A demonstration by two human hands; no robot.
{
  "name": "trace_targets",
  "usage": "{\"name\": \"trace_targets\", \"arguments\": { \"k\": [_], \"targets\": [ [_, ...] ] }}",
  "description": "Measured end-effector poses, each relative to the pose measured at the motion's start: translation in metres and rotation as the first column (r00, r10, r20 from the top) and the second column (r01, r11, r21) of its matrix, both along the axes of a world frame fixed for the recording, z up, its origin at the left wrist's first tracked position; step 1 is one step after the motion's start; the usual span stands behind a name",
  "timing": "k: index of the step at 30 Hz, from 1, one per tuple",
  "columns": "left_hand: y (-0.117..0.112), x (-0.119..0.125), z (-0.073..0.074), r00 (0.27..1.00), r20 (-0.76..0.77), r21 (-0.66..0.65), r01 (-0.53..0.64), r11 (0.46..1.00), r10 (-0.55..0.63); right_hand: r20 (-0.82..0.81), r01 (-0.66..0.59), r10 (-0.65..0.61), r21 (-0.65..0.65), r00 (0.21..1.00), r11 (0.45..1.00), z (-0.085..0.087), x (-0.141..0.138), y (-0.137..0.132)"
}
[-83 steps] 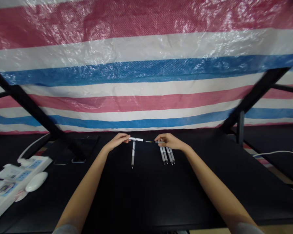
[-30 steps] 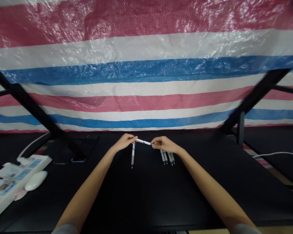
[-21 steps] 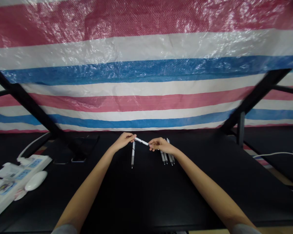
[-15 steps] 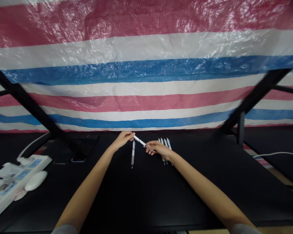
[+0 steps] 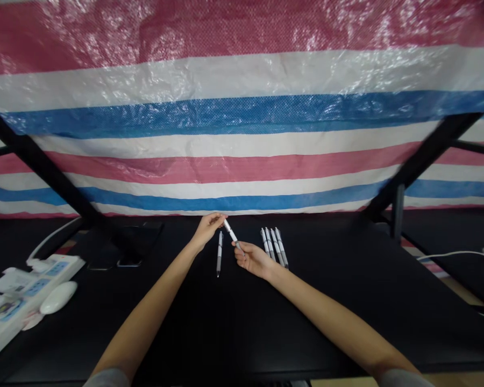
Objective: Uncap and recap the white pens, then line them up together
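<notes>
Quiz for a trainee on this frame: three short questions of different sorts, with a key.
1. How many pens make up the group of pens to the right of the single pen?
2. True or false: the white computer mouse lies beside the white power strip.
3. Which has its fingers at the lower end of the white pen held up between the hands: the left hand or the right hand?

Key:
1. Four
2. True
3. The right hand
</notes>
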State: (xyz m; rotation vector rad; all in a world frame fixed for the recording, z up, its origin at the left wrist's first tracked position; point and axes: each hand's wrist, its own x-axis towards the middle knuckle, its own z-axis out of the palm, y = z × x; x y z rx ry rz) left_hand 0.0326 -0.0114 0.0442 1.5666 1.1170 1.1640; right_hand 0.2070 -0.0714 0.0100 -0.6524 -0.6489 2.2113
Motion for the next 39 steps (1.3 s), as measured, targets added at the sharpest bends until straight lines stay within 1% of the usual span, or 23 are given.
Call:
{"name": "trace_targets", "arguments": {
  "k": [2,5,11,14,16,17,18,20,21,23,25,26,29,32,35,37,39],
  "targets": [
    [-0.001,0.003,-0.001,1.0,0.015,0.009,-0.005,1.0,0.005,-0.02,0.002,-0.002,0.003,1.0,1.0,0.0,0.001,0.0],
    [-0.002,0.001,0.001,1.0,0.013,0.011,0.02,1.0,-0.02,-0.041,-0.009,0.009,-0.002,0.999,1.0,-0.001,0.002,0.001],
    [-0.002,-0.014,0.012,0.987,-0.065,-0.027,0.148,0.989,-0.15,-0.064,-0.061,0.063,0.024,0.996,0.998,-0.002,0.004,0.002],
    [-0.001,-0.024,0.018,0.978,-0.11,-0.047,0.174,0.984,-0.178,-0.014,-0.046,0.048,0.09,0.999,0.995,0.0,0.004,0.002],
    [-0.001,-0.032,0.021,0.968,-0.154,-0.067,0.191,0.979,-0.199,0.083,0.002,-0.019,0.197,0.996,0.98,0.001,0.003,0.002],
    [0.0,-0.036,0.023,0.961,-0.164,-0.09,0.211,0.973,-0.224,0.155,0.032,-0.077,0.273,0.985,0.961,0.002,0.003,0.003],
    [0.0,-0.039,0.025,0.952,-0.175,-0.117,0.232,0.966,-0.25,0.234,0.054,-0.146,0.361,0.961,0.931,0.003,0.004,0.004],
    [0.0,-0.047,0.027,0.928,-0.208,-0.15,0.282,0.948,-0.309,0.381,0.045,-0.288,0.535,0.879,0.844,0.004,0.006,0.009],
    [0.001,-0.049,0.028,0.915,-0.233,-0.157,0.3,0.941,-0.33,0.43,0.009,-0.337,0.606,0.837,0.795,0.005,0.009,0.012],
    [0.001,-0.052,0.028,0.899,-0.272,-0.158,0.311,0.937,-0.344,0.487,-0.061,-0.418,0.704,0.767,0.708,0.006,0.015,0.019],
    [0.001,-0.052,0.026,0.891,-0.298,-0.157,0.308,0.938,-0.342,0.515,-0.113,-0.474,0.753,0.714,0.648,0.009,0.022,0.025],
    [0.001,-0.05,0.025,0.888,-0.309,-0.158,0.306,0.939,-0.341,0.532,-0.143,-0.481,0.76,0.697,0.634,0.011,0.026,0.028],
    [0.001,-0.044,0.021,0.877,-0.334,-0.146,0.313,0.939,-0.344,0.62,-0.281,-0.436,0.732,0.652,0.621,0.017,0.037,0.033],
    [0.0,-0.038,0.019,0.872,-0.342,-0.122,0.328,0.937,-0.35,0.696,-0.415,-0.384,0.689,0.606,0.594,0.022,0.047,0.037],
    [-0.001,-0.036,0.018,0.879,-0.334,-0.104,0.324,0.94,-0.34,0.71,-0.449,-0.414,0.691,0.57,0.566,0.024,0.056,0.041],
    [0.0,-0.036,0.018,0.89,-0.323,-0.09,0.309,0.947,-0.321,0.684,-0.43,-0.446,0.719,0.577,0.546,0.025,0.061,0.043],
    [0.0,-0.036,0.018,0.897,-0.32,-0.081,0.295,0.952,-0.305,0.674,-0.43,-0.448,0.729,0.588,0.532,0.027,0.065,0.044]
  ]
}}
